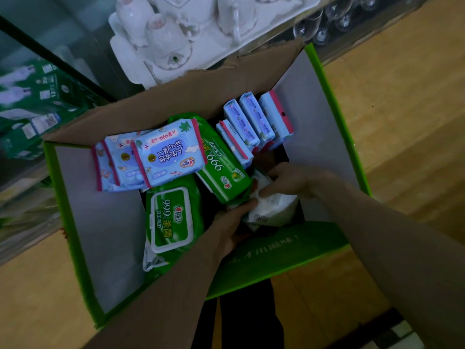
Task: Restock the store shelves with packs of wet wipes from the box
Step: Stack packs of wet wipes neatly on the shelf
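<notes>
An open cardboard box (327, 127) with green outer faces is seen from above, standing on a wooden floor (402, 96). Deep in its near right corner a white pack of wet wipes (276, 210) is held between both hands. The right hand (294, 178) is laid over the pack's far end, with the fingers curled down onto the wrapper. The left hand (231, 225) is set against its left edge, with the fingertips bent round that edge. The pack therefore lies between the two hands, right of the left hand and just nearer than the right. The right hand appears to have the fuller hold. A lift straight up and out is judged to be the move in hand.

The pack's long axis cannot be settled. The wrapper is crumpled, much of it is covered by the fingers, and its underside is lost in shadow. Whether the left thumb is closed on it cannot be told.

A tilted green pack (224, 170) is pressed close against the white pack's left side and may be dragged along with it. Further left, a lidded green pack (171, 220) and flat blue packs (168, 152) are seen. A row of blue packs (254, 119) is stood on edge at the far wall. The shelf (32, 102) at the left is blurred.
</notes>
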A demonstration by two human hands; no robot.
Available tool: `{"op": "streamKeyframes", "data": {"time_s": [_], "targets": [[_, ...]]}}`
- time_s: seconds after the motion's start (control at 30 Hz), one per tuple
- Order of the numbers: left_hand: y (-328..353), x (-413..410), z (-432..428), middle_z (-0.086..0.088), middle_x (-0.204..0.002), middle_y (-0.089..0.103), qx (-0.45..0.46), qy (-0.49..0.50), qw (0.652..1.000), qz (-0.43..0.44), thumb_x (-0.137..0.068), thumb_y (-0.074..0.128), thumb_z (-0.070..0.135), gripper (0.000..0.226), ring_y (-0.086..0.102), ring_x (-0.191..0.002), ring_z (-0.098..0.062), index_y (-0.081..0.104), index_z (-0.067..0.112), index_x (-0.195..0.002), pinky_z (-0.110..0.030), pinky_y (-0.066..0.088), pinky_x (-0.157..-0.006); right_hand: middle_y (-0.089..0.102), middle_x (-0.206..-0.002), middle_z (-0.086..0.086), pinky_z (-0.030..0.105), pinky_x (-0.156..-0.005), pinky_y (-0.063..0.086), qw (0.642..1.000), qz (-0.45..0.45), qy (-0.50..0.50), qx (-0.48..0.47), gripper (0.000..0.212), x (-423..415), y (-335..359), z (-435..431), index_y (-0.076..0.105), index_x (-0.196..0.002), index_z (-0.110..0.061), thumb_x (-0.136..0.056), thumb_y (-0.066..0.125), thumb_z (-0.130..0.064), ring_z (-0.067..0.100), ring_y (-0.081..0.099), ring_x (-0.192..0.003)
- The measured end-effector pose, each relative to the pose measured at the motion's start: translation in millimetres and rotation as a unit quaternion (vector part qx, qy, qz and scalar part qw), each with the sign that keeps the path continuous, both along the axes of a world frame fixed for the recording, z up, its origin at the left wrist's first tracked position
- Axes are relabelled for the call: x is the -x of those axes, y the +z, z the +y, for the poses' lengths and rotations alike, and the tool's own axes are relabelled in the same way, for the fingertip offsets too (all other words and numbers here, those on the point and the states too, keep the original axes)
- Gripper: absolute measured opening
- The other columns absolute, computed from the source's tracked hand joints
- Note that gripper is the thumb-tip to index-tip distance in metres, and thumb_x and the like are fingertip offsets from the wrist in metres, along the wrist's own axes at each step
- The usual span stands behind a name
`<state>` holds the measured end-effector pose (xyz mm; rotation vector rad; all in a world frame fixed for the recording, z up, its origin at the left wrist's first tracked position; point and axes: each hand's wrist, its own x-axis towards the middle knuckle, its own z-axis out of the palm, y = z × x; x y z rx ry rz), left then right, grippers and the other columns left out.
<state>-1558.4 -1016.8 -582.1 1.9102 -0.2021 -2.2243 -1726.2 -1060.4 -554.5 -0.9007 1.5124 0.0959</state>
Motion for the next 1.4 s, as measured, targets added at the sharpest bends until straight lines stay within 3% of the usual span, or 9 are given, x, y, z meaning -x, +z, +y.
{"op": "streamKeyframes", "data": {"time_s": [0.1,0.17,0.47,0.6,0.8,0.97,1.13,1.27,1.4], "targets": [[4.0,-1.9,2.8,-0.004,-0.096,0.075,0.015,-0.026,1.000,-0.005,-0.075,0.077,0.022,0.050,0.072,-0.085,-0.023,0.065,0.008,-0.122,-0.032,0.058,-0.066,0.061,-0.125,0.010,0.035,-0.098,0.049,0.998,-0.048,-0.006,-0.032,0.064,3.3,7.3,5.5,0.056,-0.128,-0.003,-0.074,0.081,-0.027,0.024,0.061,-0.109],[15.3,-3.3,7.3,-0.006,-0.102,0.074,0.027,-0.063,0.998,-0.004,-0.076,0.079,0.025,0.044,0.071,-0.089,-0.025,0.067,0.012,-0.116,-0.032,0.056,-0.069,0.057,-0.131,0.006,0.034,-0.099,0.048,0.998,-0.041,0.046,-0.018,0.075,3.2,15.3,10.1,0.050,-0.134,-0.008,-0.072,0.081,-0.035,0.020,0.058,-0.113],[55.2,10.1,8.0,-0.012,-0.096,0.068,0.028,-0.098,0.994,-0.034,-0.088,0.064,0.007,0.030,0.064,-0.073,-0.022,0.063,0.005,-0.117,-0.026,0.052,-0.054,0.058,-0.113,0.012,0.027,-0.074,0.036,0.982,0.117,0.139,0.048,0.036,-10.7,54.2,31.4,0.056,-0.112,-0.004,-0.094,0.056,-0.036,0.023,0.054,-0.096],[73.3,11.4,-0.1,-0.014,-0.104,0.070,0.024,-0.095,0.995,-0.015,-0.092,0.063,0.019,0.025,0.067,-0.091,-0.030,0.065,0.010,-0.115,-0.040,0.055,-0.081,0.049,-0.079,0.006,0.027,-0.056,0.033,0.991,0.128,0.039,0.029,0.026,-5.6,62.3,44.3,0.056,-0.078,-0.006,-0.088,0.063,-0.029,0.018,0.051,-0.072],[93.1,-8.6,-21.4,-0.018,-0.106,0.069,0.065,-0.108,0.992,-0.028,-0.089,0.065,0.012,0.025,0.067,-0.090,-0.036,0.062,0.009,-0.114,-0.045,0.058,-0.068,0.057,-0.119,0.018,0.028,-0.078,0.042,0.982,0.174,0.070,-0.019,0.040,-21.5,62.2,52.7,0.053,-0.122,0.004,-0.087,0.064,-0.013,0.029,0.056,-0.109],[110.0,-38.4,-50.6,-0.013,-0.098,0.069,0.069,-0.082,0.994,-0.021,-0.095,0.058,0.015,0.013,0.065,-0.078,-0.027,0.060,0.012,-0.107,-0.038,0.057,-0.058,0.062,-0.115,0.018,0.027,-0.067,0.054,0.991,0.075,-0.101,-0.055,0.044,3.5,87.3,46.8,0.057,-0.127,0.000,-0.084,0.065,0.000,0.020,0.062,-0.081],[125.9,-52.9,-61.2,-0.011,-0.096,0.067,0.042,-0.140,0.989,-0.032,-0.097,0.054,0.028,0.024,0.065,-0.079,-0.027,0.056,0.014,-0.116,-0.037,0.057,-0.057,0.064,-0.111,0.017,0.024,-0.065,0.058,0.916,-0.164,-0.367,-0.005,0.039,6.0,123.3,44.7,0.057,-0.123,0.001,-0.085,0.056,0.013,0.023,0.065,-0.085],[141.7,-45.6,-67.3,-0.012,-0.111,0.070,0.011,-0.106,0.992,0.070,-0.091,0.047,0.059,0.052,0.065,-0.103,-0.030,0.065,0.016,-0.114,-0.046,0.052,-0.087,0.065,-0.109,0.015,0.028,-0.078,0.055,0.937,-0.146,-0.310,0.070,0.028,-20.8,135.5,30.0,0.069,-0.095,-0.008,-0.084,0.056,0.015,0.023,0.063,-0.089],[151.5,-48.8,-74.3,-0.010,-0.108,0.070,0.058,-0.122,0.988,0.070,-0.087,0.064,0.034,0.034,0.065,-0.098,-0.027,0.063,0.014,-0.113,-0.044,0.053,-0.081,0.064,-0.113,0.016,0.036,-0.073,0.056,0.920,-0.087,-0.361,0.127,0.024,-29.2,133.9,20.8,0.065,-0.102,-0.007,-0.082,0.066,0.007,0.025,0.064,-0.085]]}}
